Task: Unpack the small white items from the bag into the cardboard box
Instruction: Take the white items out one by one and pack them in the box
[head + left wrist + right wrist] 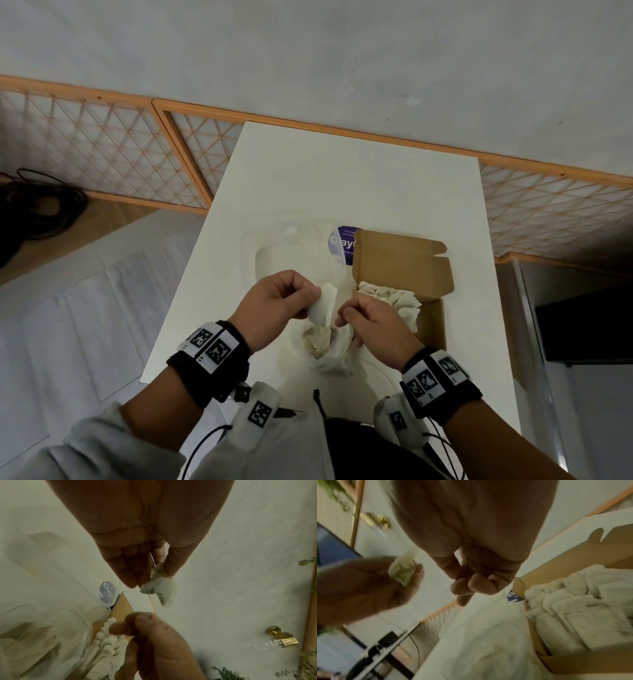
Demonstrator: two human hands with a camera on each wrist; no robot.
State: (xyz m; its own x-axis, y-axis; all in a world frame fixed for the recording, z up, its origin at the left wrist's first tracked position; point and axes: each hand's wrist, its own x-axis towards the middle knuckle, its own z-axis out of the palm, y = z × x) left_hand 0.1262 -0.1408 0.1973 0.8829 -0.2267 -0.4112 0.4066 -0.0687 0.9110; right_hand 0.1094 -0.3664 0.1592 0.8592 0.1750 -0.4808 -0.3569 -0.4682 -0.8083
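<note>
At the centre of the head view, the left hand (277, 301) is pinching a white item (323, 306) between thumb and fingers, above the clear bag (329, 353) lying on the white bench (342, 178). Just right of it, the right hand (373, 322) is curling its fingers, touching the bag's edge; whether it is gripping anything I cannot tell. To the right, the open box (404, 263) is sitting heaped with white items.

Seen from the left wrist, the item (161, 588) is hanging from the thumb and fingers (130, 566), with the right hand (154, 642) at lower centre.

Seen from the right wrist, curled fingers (479, 582) are showing at centre, the item (403, 570) at left, the box (573, 662) at right.
</note>
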